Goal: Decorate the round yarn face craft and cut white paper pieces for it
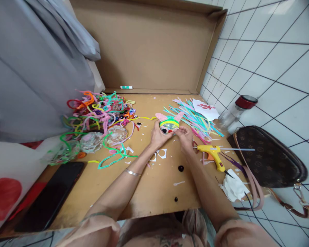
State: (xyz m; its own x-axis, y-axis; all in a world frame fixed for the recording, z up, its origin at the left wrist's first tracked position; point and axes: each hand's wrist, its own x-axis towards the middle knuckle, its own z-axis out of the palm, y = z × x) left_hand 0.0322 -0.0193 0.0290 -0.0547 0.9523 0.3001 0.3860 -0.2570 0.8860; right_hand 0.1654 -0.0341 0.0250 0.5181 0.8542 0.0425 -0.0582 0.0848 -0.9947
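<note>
Left hand (159,136) clasps the eared ball (173,124). Right hand (184,136) touches its edge, grip unclear — hard pressure could loosen the black eye (164,130).

Toward the far edge of the worktop (154,195), the left hand (158,136) is gripping a pink-eared clear ball (171,126), and the right hand (185,137) is touching the ball's right side. A tangle of pipe cleaners (105,115) is occupying the far left corner, a black phone (53,195) is lying at the near left corner, and pastel strips (193,118) are spreading by the far right corner. A yellow glue gun (213,152) is resting near the right edge, beside a brown bag (270,156).
</note>
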